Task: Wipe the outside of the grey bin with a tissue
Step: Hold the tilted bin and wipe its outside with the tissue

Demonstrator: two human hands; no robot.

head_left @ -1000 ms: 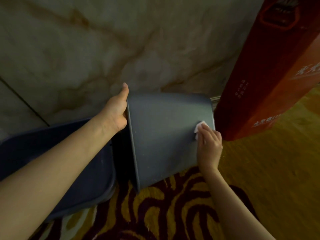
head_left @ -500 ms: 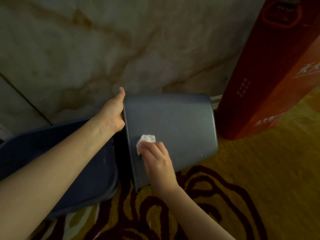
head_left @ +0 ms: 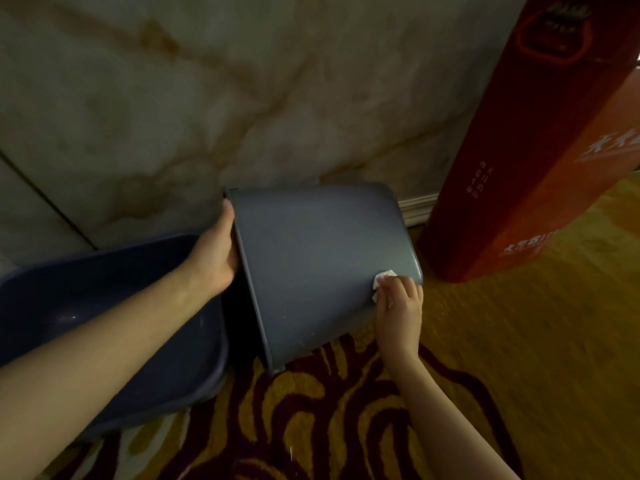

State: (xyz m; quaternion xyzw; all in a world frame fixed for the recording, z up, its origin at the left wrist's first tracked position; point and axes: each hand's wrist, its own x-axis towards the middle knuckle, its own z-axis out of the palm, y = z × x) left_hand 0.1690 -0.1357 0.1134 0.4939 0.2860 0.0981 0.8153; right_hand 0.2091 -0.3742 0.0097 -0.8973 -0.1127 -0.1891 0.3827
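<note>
The grey bin (head_left: 311, 265) lies tipped on its side on the carpet, its open mouth facing left and its base to the right. My left hand (head_left: 216, 252) grips the bin's rim at the left, thumb on the outside. My right hand (head_left: 398, 306) presses a small white tissue (head_left: 381, 280) flat against the bin's outer wall near the lower right corner by the base. Most of the tissue is hidden under my fingers.
A dark blue basin (head_left: 114, 323) sits on the floor left of the bin, under my left forearm. A tall red box (head_left: 540, 150) leans at the right. A marble wall (head_left: 242, 98) stands right behind. The carpet (head_left: 346, 410) is yellow with dark red swirls.
My right hand swept the tissue from the bin's right edge to its left side near the rim, then back to the lower right corner. The left hand kept its grip on the rim.
</note>
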